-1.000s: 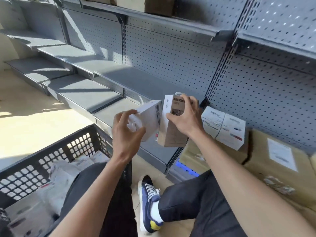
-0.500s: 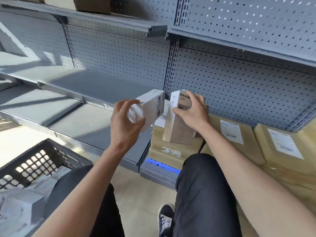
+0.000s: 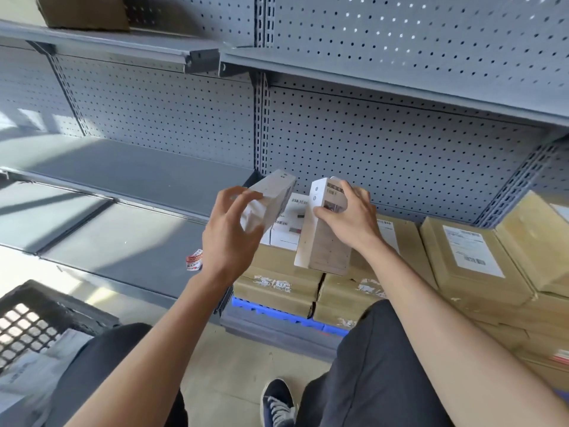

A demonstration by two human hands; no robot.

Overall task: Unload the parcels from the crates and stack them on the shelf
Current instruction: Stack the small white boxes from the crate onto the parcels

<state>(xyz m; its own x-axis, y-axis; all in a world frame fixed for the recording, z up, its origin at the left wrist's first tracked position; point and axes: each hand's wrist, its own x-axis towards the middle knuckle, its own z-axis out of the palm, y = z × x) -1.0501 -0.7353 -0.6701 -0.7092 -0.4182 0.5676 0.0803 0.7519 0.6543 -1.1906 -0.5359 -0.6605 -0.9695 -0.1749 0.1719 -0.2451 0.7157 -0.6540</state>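
Two small boxes were in play, one per hand, both held over the stacked brown cartons (image 3: 277, 282) on the low shelf (image 3: 129, 241). The left hand (image 3: 229, 238) had its fingers and thumb curled round a pale box (image 3: 271, 198), tilted and lifted clear of everything beneath it. The right hand (image 3: 351, 217) gripped the top of a taller printed box (image 3: 323, 232), thumb on its near face, with the lower end at or just above the carton tops (contact could not be made out). White labelled parcels (image 3: 292, 223) lay just behind, between the two boxes. To do this step well, I judged that the taller box should be settled flat on one carton rather than straddling the seam between two, then released before the left one came down beside it. More parcels waited in the black crate (image 3: 37, 315) at near left.
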